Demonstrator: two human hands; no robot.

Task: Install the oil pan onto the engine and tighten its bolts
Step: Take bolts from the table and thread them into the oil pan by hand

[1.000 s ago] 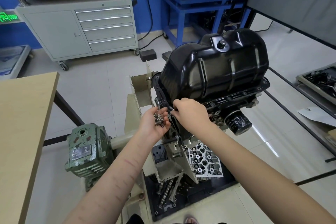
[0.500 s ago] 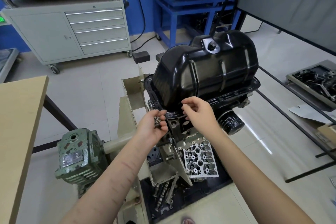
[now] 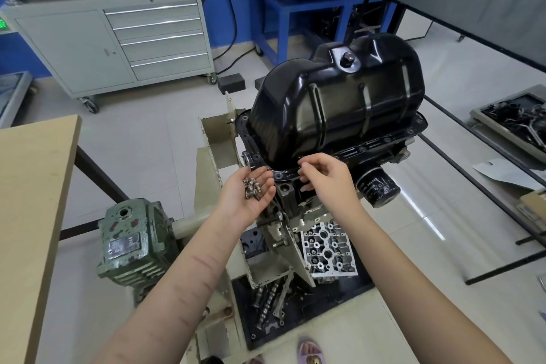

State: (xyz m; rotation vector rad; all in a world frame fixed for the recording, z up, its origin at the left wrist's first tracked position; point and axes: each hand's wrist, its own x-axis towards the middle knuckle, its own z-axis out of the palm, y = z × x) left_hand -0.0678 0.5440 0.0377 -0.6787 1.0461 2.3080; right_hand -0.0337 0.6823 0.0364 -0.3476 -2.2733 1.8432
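While the left hand cups loose bolts, the right hand's curled fingertips pinch at the oil pan flange

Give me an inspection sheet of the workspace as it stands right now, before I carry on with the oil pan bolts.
Surface: engine stand, cream plates; a green gearbox on its left.
Job's things: black oil pan sits on the engine, flange down; loose bolts lie in the left palm.
Clutter: cylinder head and camshaft in the stand's base; oil filter under the flange.
Hands: left hand cupped, palm up, holding bolts; right hand fingertips at the flange's near edge, what they pinch cannot be told.
Cables: black cable hanging down the blue wall.
Surroundings: grey tool cabinet, wooden table, parts tray.
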